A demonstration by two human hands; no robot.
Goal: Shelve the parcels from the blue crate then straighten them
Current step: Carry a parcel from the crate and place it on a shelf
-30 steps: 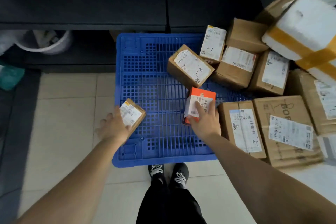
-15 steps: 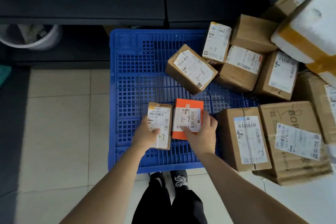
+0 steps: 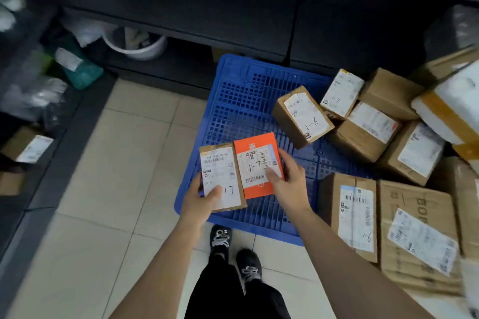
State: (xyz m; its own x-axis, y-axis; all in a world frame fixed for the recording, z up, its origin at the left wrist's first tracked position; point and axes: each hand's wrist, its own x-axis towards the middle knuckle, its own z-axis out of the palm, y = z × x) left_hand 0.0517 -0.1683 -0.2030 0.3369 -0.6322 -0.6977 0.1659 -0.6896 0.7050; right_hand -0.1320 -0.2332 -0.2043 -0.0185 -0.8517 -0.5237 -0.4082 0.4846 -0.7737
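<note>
My left hand [image 3: 201, 201] grips a small brown parcel [image 3: 221, 176] with a white label marked 1-7. My right hand [image 3: 289, 186] grips an orange parcel [image 3: 259, 167], also labelled 1-7. Both parcels are lifted side by side, edges touching, above the near part of the blue crate [image 3: 248, 101]. A brown box marked 1-6 [image 3: 302, 116] lies tilted on the crate's right side, with a small white-labelled box marked 1-7 [image 3: 340, 93] beside it.
Several brown boxes [image 3: 368, 132] and a white foam box [image 3: 451, 109] are piled at the right, partly on the floor. Dark shelving [image 3: 207, 8] runs along the back, a white bucket [image 3: 137, 44] under it. More shelves with bags stand at the left. My shoes [image 3: 233, 251] are on the tiled floor.
Both hands have lifted their parcels off the crate and brought them together. The view has swung left and up, showing the left shelves.
</note>
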